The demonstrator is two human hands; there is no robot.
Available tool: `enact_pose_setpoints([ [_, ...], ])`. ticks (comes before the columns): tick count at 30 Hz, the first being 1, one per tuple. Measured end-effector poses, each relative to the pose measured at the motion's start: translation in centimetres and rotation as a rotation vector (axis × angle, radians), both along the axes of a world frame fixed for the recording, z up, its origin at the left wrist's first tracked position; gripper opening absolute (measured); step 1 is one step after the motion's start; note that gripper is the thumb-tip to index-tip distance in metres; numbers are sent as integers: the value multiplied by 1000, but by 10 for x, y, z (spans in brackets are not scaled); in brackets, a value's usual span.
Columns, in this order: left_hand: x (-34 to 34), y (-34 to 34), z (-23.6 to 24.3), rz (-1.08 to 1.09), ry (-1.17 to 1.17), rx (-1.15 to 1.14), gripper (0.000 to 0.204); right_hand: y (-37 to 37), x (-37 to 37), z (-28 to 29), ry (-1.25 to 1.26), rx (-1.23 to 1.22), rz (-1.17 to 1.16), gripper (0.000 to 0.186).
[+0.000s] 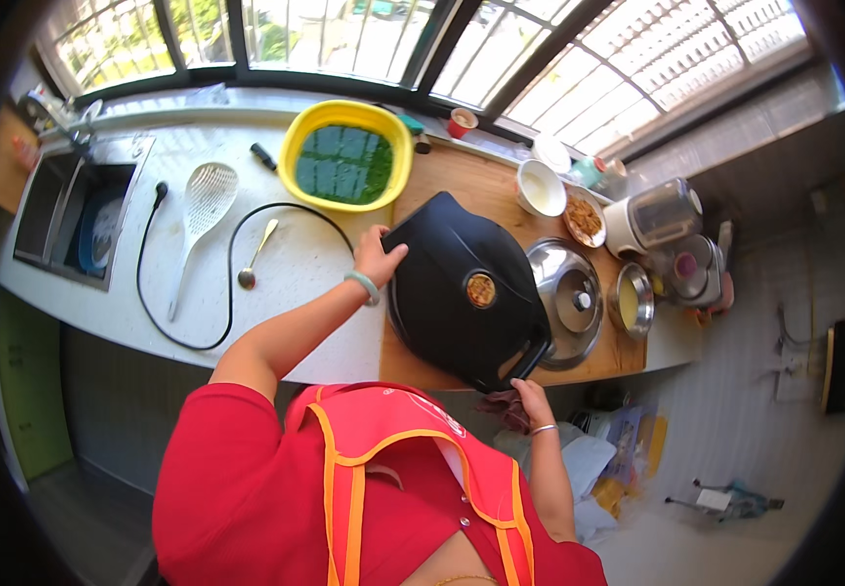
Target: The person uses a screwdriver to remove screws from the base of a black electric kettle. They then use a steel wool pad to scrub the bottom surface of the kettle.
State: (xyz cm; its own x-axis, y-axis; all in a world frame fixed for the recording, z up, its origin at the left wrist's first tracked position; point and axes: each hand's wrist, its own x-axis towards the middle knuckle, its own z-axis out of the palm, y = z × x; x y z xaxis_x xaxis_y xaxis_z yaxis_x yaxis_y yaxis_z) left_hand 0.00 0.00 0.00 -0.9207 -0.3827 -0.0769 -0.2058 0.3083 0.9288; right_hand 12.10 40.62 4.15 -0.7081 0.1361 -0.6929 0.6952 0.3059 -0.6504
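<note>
"Black appliance [442, 317]: position, hold?"

"Over the wooden board [439, 172]; my left fingers [378, 234] hold its edge, my right fingers [523, 387] its handle end, presumably for balance. Whether it bears on the board, I cannot tell."

1 rounded black appliance [452, 317], lid down, lies askew over the wooden board [442, 174].

Both hands [380, 258] at blk appl. [452, 317]

No text is legible, the white print [445, 417] on the red apron [383, 408] included.
</note>
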Motion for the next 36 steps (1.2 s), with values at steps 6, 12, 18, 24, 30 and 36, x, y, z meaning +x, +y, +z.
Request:
enact_pose_setpoints([
  [6, 127, -1, 5, -145, -28, 57, 49, 50, -36, -9, 76, 243, 186, 21],
  [12, 194, -18, 18, -415, -126, 322, 39, 64, -59, -23, 253, 585, 320, 27],
  [18, 216, -29, 14, -497, -112, 531, 37, 45, -69, -7, 189, 792, 434, 33],
  [24, 227, -35, 5, -485, 12, 507, 44, 34, -79, -6, 173, 912, 534, 42],
  [30, 246, -16, 3, -537, 33, 452, 63, 38, -81, -6, 128, 1020, 536, 41],
  [36, 242, 2, 20, -517, -42, 482, 77, 22, -102, -9, 320, 1094, 489, 42],
])
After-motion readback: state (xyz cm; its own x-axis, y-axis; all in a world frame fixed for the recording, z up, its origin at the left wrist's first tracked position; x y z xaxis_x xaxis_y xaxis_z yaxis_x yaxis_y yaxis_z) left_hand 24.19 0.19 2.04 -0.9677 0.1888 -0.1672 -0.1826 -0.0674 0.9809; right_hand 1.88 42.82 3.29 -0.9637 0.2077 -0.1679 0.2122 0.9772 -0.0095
